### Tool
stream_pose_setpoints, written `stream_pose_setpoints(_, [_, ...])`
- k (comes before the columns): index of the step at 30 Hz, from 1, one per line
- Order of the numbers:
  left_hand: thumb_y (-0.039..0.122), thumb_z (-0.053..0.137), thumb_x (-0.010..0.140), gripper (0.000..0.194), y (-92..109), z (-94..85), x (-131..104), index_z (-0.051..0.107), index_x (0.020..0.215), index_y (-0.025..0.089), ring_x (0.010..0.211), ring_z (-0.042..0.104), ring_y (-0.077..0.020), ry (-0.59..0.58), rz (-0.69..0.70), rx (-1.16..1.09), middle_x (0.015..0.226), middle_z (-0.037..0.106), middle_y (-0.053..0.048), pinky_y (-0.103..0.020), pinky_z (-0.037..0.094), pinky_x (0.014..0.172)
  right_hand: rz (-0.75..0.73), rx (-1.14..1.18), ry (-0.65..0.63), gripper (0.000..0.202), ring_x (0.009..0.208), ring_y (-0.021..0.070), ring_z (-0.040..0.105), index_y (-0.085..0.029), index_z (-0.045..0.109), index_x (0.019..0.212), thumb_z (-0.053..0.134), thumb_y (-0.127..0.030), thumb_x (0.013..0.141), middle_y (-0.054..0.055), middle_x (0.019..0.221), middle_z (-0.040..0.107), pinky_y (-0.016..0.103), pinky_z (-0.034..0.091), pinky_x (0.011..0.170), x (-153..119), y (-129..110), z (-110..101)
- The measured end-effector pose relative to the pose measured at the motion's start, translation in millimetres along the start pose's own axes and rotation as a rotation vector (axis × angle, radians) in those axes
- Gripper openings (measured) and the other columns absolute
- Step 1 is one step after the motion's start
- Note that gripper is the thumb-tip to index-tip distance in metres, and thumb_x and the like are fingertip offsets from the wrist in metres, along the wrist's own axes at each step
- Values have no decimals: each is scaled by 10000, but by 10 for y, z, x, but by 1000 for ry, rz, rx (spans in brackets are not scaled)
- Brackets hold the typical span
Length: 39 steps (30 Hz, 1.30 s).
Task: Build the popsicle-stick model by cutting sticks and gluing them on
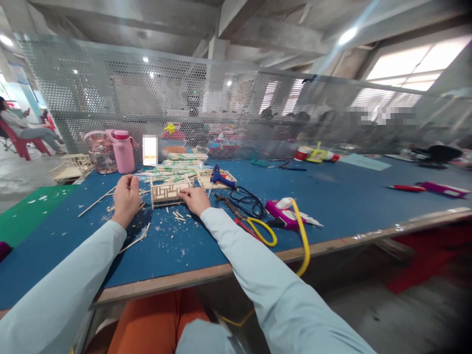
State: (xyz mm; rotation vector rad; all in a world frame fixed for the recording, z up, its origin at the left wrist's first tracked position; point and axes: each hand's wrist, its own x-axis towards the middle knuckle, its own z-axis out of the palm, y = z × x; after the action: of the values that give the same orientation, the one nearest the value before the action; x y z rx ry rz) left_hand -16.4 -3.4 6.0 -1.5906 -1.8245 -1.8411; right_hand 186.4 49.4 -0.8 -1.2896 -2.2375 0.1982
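Observation:
A small model built of thin wooden sticks [165, 193] stands on the blue table in front of me. At its right end, my right hand [197, 200] pinches it with thumb and fingertips. My left hand [126, 199] is raised a little to the left of the model, its fingers curled closed; whatever they hold, if anything, is hidden. Short stick offcuts [179, 215] and pale crumbs lie around the model. Behind my right hand, a blue glue gun [221, 178] rests against a second stick frame [205, 180]. A bent stick with whitish bits [138, 238] lies near my left forearm.
Pliers [232, 204], yellow-handled scissors [263, 231] and a purple-and-white tool [285, 214] lie to the right. Bundled sticks [180, 164] and a pink bottle [123, 152] stand at the back, before a perforated metal screen [147, 88]. A seated person [22, 125] is far left.

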Motion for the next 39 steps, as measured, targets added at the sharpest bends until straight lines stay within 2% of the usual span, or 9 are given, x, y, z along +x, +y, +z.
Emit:
stream_pose_setpoints(8, [369, 397, 847, 252, 22, 22, -48, 547, 828, 167, 730, 522, -169, -77, 57, -8, 751, 560, -30, -284, 401, 689, 20, 7, -8, 246, 843, 157, 644, -211, 728, 955, 528, -313, 854, 52, 915, 734, 212, 401, 706, -2, -9, -6])
stream_pose_setpoints(20, [362, 413, 831, 234, 38, 26, -45, 550, 816, 173, 741, 543, -173, -86, 54, 8, 781, 587, -44, -287, 423, 678, 23, -8, -17, 258, 815, 153, 635, -210, 723, 949, 513, -329, 860, 49, 893, 732, 216, 401, 719, 5, -5, 4])
stream_pose_setpoints(25, [330, 428, 834, 208, 229, -57, -106, 565, 827, 173, 753, 540, -171, -78, 264, 36, 793, 588, -52, -288, 428, 716, -58, -36, 10, 266, 780, 152, 629, -182, 694, 966, 484, -314, 872, 50, 874, 724, 224, 391, 674, -99, -54, -207])
stream_pose_setpoints(27, [352, 420, 849, 256, 365, -78, -188, 582, 940, 175, 726, 550, -169, -232, 316, 23, 822, 613, -50, -284, 432, 681, -180, -110, -21, 259, 778, 159, 629, -181, 680, 952, 463, -304, 881, 59, 878, 718, 233, 383, 663, -226, -119, -318])
stream_pose_setpoints(29, [385, 414, 862, 316, 494, -78, -295, 580, 1031, 176, 730, 576, -182, -490, 341, 60, 864, 645, -62, -287, 434, 653, -285, -230, -96, 255, 800, 180, 632, -175, 671, 934, 445, -285, 888, 85, 902, 713, 249, 379, 664, -379, -192, -395])
stream_pose_setpoints(31, [388, 394, 877, 304, 587, -60, -401, 621, 934, 194, 766, 601, -213, -712, 394, 182, 861, 669, -74, -300, 423, 649, -334, -323, -160, 262, 810, 199, 638, -150, 659, 935, 423, -258, 899, 117, 917, 708, 263, 375, 651, -521, -250, -430])
stream_pose_setpoints(32, [375, 380, 885, 307, 615, -50, -445, 630, 910, 198, 763, 611, -223, -780, 403, 241, 856, 678, -81, -303, 416, 637, -343, -353, -179, 269, 805, 206, 640, -137, 653, 931, 411, -251, 906, 128, 911, 706, 268, 373, 640, -577, -267, -434])
stream_pose_setpoints(36, [320, 362, 896, 323, 636, -18, -549, 645, 807, 193, 745, 633, -243, -889, 413, 387, 813, 691, -106, -301, 396, 612, -344, -415, -203, 302, 774, 215, 643, -131, 643, 891, 375, -265, 928, 122, 864, 704, 278, 369, 600, -704, -272, -402])
stream_pose_setpoints(39, [289, 386, 880, 307, 626, -12, -576, 655, 769, 194, 736, 630, -230, -959, 444, 335, 804, 695, -101, -287, 395, 606, -347, -426, -227, 300, 787, 209, 643, -144, 643, 864, 372, -257, 929, 102, 862, 705, 276, 375, 593, -760, -269, -394])
